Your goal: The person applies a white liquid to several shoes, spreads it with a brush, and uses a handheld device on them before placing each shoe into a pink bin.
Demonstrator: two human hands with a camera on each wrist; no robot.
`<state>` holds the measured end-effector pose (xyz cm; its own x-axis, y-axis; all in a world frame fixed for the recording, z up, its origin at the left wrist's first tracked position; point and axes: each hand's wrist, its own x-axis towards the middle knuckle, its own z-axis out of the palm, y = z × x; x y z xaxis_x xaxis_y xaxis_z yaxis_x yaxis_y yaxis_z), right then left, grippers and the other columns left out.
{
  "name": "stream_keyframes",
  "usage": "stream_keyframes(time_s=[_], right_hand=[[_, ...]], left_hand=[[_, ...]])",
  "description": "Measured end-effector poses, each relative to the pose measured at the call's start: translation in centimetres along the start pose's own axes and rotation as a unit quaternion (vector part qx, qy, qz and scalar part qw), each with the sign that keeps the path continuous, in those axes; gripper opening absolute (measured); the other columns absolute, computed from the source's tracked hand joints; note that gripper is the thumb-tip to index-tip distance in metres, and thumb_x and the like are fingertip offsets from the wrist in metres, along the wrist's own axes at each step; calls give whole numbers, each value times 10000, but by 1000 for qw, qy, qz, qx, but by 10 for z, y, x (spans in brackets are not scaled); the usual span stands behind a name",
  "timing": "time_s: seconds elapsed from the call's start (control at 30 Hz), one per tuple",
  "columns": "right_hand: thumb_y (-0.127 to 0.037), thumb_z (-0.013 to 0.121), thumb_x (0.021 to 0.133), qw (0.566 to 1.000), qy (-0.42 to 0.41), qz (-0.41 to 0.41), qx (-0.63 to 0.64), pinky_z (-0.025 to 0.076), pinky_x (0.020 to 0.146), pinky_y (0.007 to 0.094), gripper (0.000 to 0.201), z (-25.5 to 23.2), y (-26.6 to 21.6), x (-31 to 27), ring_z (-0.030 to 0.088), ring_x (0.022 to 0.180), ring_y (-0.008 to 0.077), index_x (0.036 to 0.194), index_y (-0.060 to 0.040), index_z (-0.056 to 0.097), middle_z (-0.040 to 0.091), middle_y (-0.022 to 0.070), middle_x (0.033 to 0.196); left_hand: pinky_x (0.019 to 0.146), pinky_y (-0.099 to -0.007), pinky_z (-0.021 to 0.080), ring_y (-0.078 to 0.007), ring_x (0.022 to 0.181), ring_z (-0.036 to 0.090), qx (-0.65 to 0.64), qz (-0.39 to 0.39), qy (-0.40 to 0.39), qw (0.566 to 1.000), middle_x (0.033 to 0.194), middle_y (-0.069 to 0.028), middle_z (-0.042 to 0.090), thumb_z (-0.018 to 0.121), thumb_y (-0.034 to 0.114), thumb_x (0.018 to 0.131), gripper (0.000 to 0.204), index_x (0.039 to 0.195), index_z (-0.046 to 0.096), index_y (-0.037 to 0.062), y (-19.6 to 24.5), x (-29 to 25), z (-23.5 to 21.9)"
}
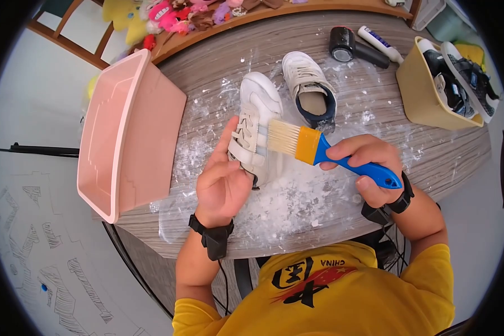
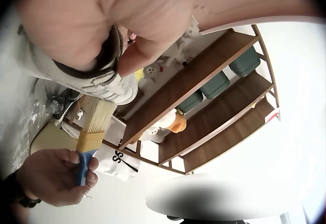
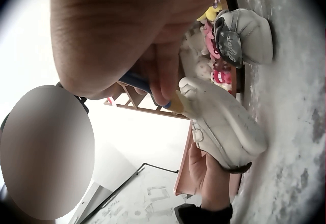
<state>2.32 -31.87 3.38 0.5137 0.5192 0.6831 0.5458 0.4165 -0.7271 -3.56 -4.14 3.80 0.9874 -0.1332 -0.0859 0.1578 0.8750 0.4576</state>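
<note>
My left hand [image 1: 225, 187] holds a white sneaker [image 1: 256, 120] by its heel end, toe pointing away from me. In the left wrist view part of that hand goes into the shoe's dark-lined opening [image 2: 107, 56]. A wide paintbrush [image 1: 319, 148] with a blue handle, yellow band and pale bristles is gripped in my right hand [image 1: 372, 162]. Its bristles [image 1: 281, 136] lie against the sneaker's side, beside the laces and straps. The matching sneaker [image 1: 311, 89] stands to the right, behind the brush, its toe also pointing away.
White powdery smears [image 1: 297, 207] cover much of the wood-grain table. A pink bin [image 1: 151, 140] stands left; a tan bin [image 1: 411, 92] with dark shoes is at right. A black roller-like object [image 1: 341, 43] and a white tube [image 1: 381, 43] lie at the back, before a shelf of toys [image 1: 173, 17].
</note>
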Motion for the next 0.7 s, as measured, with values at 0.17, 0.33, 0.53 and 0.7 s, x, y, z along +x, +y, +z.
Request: stream_keyframes(time_s=[0.17, 0.33, 0.53, 0.7], right_hand=[[-14, 572, 886, 999, -10, 43, -18, 554, 872, 395, 226, 3, -1, 2, 696, 983, 318, 1110, 13, 561, 620, 267, 1213], [6, 596, 878, 990, -48, 92, -94, 552, 851, 352, 163, 6, -7, 9, 702, 976, 282, 1040, 1, 616, 672, 203, 1178], [-20, 586, 872, 976, -135, 159, -56, 569, 825, 361, 59, 8, -8, 11, 712, 938, 314, 897, 7, 632, 699, 226, 1072], [-54, 570, 902, 991, -98, 86, -7, 579, 785, 388, 85, -3, -11, 5, 711, 892, 315, 956, -4, 612, 687, 249, 1054]], left_hand=[[1186, -443, 247, -293, 1431, 331, 69, 6, 20, 997, 1545, -161, 333, 469, -109, 835, 770, 1540, 195, 36, 1, -3, 5], [1169, -444, 288, -283, 1420, 349, 112, 21, 27, 993, 1535, -146, 348, 485, -99, 894, 729, 1542, 193, 64, 1, -3, 12], [1156, -420, 328, -297, 1398, 387, 117, 38, 53, 991, 1528, -171, 355, 443, -78, 916, 674, 1531, 175, -12, 4, 0, 11], [1154, -419, 311, -285, 1412, 365, 137, 29, 43, 989, 1532, -156, 352, 469, -68, 911, 699, 1541, 184, 38, 7, -2, 4]])
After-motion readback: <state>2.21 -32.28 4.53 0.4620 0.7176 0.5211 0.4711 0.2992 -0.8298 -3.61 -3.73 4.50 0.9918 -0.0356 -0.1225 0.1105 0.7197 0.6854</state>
